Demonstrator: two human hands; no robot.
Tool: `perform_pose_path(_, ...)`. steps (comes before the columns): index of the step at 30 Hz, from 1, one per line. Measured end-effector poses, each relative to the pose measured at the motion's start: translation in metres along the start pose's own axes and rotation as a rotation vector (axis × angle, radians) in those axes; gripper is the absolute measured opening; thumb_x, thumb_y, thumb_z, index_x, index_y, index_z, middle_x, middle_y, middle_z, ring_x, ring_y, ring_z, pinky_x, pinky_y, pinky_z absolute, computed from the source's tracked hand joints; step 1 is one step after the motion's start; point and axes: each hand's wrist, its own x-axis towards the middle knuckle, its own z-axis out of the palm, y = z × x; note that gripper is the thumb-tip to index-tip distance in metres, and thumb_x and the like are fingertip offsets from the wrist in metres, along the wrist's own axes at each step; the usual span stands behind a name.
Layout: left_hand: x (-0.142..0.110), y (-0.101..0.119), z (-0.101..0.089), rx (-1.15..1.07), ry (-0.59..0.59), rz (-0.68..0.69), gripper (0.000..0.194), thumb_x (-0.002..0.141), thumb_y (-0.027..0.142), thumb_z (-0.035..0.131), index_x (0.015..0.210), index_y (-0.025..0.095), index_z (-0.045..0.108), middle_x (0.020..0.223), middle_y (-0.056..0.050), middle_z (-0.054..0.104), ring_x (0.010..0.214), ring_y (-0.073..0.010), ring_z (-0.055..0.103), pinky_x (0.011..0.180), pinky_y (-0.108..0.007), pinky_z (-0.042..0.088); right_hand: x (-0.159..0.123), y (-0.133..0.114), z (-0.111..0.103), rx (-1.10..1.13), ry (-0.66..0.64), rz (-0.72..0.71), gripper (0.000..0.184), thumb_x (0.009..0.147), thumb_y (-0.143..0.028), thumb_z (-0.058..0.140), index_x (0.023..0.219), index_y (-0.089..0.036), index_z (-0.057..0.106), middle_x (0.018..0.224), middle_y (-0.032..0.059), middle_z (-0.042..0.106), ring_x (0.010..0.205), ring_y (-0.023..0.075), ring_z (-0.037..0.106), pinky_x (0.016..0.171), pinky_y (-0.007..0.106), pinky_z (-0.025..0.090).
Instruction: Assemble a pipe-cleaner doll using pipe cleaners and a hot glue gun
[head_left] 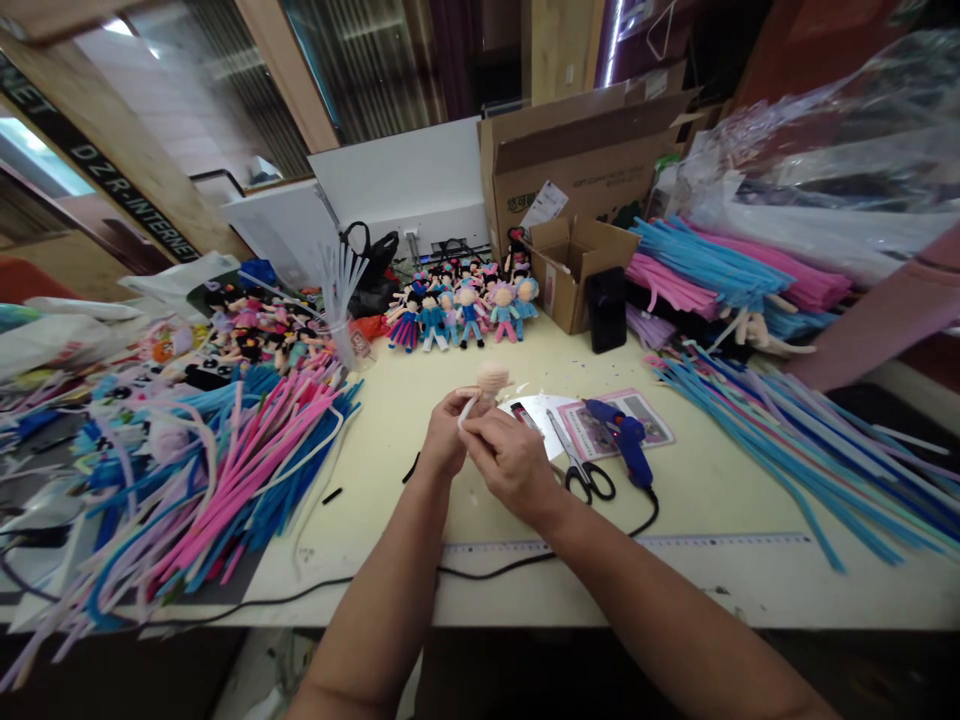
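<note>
My left hand (448, 432) and my right hand (514, 462) meet over the middle of the table, fingers closed. Between their fingertips is a short, bent white pipe cleaner (466, 412), which both pinch. Just beyond the fingers sits a pale beige, fuzzy rounded piece (493, 377), like a small doll's head; whether it joins the white strip is hidden by the fingers. To the right of my right hand lie scissors (577, 460) with black handles and a blue glue gun (624, 432) on a printed card (656, 415).
Pipe cleaners in pink and blue (247, 450) heap at the left; more bundles (772, 430) lie at the right. Several small dolls (469, 310) stand at the back, beside an open cardboard box (570, 275) and a black phone (607, 310). A black cord (495, 575) crosses the front, by a ruler (720, 541).
</note>
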Motion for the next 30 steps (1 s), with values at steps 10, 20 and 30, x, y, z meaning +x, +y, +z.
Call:
perform_pose_path(10, -0.006, 0.010, 0.004, -0.071, -0.124, -0.069, 0.029, 0.054, 0.029, 0.084, 0.069, 0.013, 0.064, 0.063, 0.001, 0.062, 0.056, -0.0069, 0.054, 0.056, -0.019, 0.041, 0.003, 0.012, -0.022, 0.015, -0.023, 0.085, 0.026, 0.093, -0.023, 0.046, 0.110, -0.022, 0.066, 0.096, 0.0067, 0.069, 0.089, 0.0179, 0.064, 0.080, 0.030, 0.049)
perform_pose_path(20, -0.002, 0.005, 0.001, -0.068, -0.141, -0.071, 0.036, 0.057, 0.032, 0.084, 0.081, 0.013, 0.065, 0.074, -0.002, 0.068, 0.063, -0.0103, 0.061, 0.068, -0.025, 0.049, 0.006, 0.024, -0.034, 0.019, 0.049, 0.094, 0.019, 0.090, -0.022, 0.051, 0.096, -0.022, 0.069, 0.094, 0.0042, 0.072, 0.086, 0.0177, 0.066, 0.079, 0.030, 0.049)
perform_pose_path(30, -0.005, 0.009, 0.003, -0.041, -0.123, -0.068, 0.038, 0.052, 0.033, 0.085, 0.076, 0.014, 0.062, 0.072, -0.001, 0.068, 0.061, -0.0109, 0.061, 0.068, -0.028, 0.052, 0.005, 0.033, -0.038, -0.018, 0.063, 0.136, 0.016, 0.089, -0.024, 0.053, 0.092, -0.020, 0.069, 0.088, 0.0055, 0.071, 0.080, 0.0181, 0.065, 0.073, 0.030, 0.048)
